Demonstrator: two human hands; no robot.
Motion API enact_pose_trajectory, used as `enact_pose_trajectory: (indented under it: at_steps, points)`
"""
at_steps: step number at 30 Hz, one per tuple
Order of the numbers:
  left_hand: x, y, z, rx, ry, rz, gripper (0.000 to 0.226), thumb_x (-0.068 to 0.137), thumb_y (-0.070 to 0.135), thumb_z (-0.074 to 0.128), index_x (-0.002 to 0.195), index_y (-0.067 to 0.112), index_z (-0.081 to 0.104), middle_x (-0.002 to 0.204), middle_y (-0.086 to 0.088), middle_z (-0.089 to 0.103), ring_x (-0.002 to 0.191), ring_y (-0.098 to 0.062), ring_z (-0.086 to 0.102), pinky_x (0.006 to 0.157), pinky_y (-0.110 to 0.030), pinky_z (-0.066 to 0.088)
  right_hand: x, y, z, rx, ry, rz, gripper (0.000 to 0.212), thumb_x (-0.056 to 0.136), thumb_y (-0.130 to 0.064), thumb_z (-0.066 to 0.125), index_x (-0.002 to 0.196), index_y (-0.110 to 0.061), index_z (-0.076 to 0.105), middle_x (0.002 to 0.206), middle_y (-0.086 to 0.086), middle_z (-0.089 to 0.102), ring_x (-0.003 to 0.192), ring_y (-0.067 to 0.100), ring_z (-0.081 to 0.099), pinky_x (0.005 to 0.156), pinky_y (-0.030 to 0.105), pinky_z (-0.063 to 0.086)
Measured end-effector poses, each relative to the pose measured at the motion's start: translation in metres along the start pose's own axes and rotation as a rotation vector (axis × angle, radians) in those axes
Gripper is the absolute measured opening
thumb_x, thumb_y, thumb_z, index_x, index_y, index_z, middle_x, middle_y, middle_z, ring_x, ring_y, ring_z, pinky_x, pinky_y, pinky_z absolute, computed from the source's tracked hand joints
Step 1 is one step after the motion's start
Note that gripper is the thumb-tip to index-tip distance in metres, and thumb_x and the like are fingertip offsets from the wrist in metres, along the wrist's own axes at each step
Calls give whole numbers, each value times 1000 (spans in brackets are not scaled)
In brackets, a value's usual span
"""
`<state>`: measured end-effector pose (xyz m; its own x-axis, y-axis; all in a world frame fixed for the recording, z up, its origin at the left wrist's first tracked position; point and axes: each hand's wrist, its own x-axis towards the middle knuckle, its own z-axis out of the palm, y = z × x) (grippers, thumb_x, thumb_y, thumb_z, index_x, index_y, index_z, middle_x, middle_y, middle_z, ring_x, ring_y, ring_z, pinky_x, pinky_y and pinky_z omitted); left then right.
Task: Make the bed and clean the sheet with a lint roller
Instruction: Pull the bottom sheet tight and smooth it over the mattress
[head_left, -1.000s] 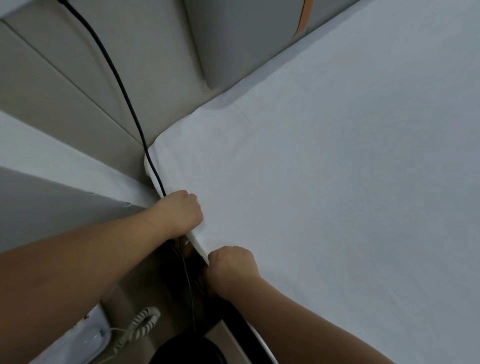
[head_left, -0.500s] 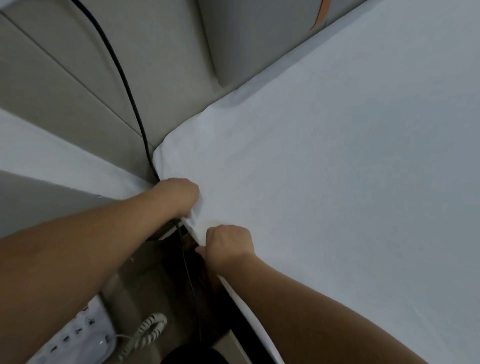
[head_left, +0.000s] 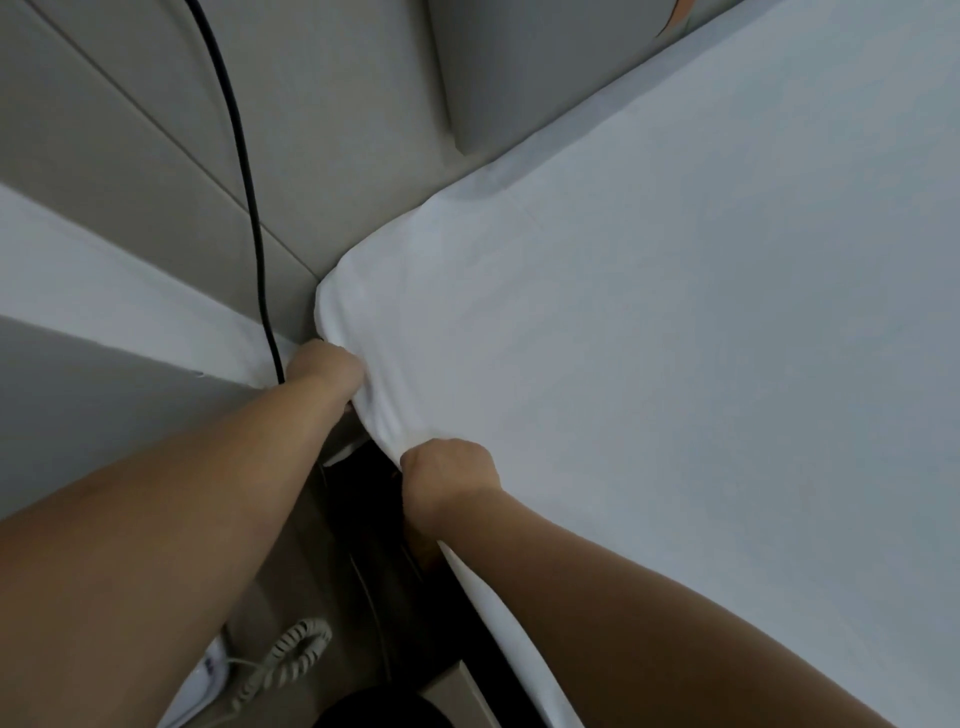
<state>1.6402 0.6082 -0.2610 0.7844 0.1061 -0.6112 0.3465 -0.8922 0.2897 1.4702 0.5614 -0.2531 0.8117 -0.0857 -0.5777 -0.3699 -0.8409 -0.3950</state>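
at the bed corner, left hand (head_left: 324, 371) and right hand (head_left: 449, 480) grip one white sheet (head_left: 649, 364).

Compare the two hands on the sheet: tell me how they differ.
The left hand grips the sheet nearer the mattress corner, beside the black cable; the right hand grips farther down the side edge. The left hand is partly hidden by bunched fabric; the right hand's back shows fully. Both are fists holding the sheet's edge.
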Motion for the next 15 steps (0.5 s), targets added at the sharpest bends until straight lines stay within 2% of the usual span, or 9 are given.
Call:
enact_pose_trajectory:
  at_steps: [1,3,6,10,13,15]
  points:
    - [2,-1,-1,35,22,42,19,99,6,45,99,-5,60,120,-29,61,110,-42,61,93,-50,53,1,1,-1,14,-5,5,29,90,-9,47,115,-13,61,113,8,62,102,28,61,72,33,42]
    - [6,-7,-4,136,70,138,27,98,7,43,116,-9,57,123,-28,60,112,-42,60,93,-45,53,1,1,0,44,-2,18,26,92,-11,47,113,-13,62,111,8,62,100,28,61,72,33,44]
    - [10,-21,-7,281,113,221,23,96,2,43,115,-7,54,122,-23,55,111,-36,54,84,-30,40,-1,-5,8,55,56,-30,19,96,-14,46,106,-12,62,106,8,65,95,28,62,70,32,43]
    - [10,-22,0,290,143,186,25,95,1,46,117,-8,54,124,-22,54,115,-36,52,96,-36,44,-2,2,17,29,93,-87,20,97,-11,44,107,-11,62,104,10,66,92,29,63,67,34,40]
    - [6,-15,6,192,152,103,31,95,5,49,124,-8,51,128,-23,54,115,-38,53,87,-36,45,-4,6,22,23,158,-105,21,99,-12,42,108,-10,61,104,10,67,92,30,64,66,35,38]
    - [-8,-13,12,70,191,87,37,99,13,46,131,-5,45,133,-23,52,118,-39,53,91,-39,45,-11,6,29,75,222,-109,21,102,-19,42,106,-9,60,103,11,66,91,32,63,66,36,35]
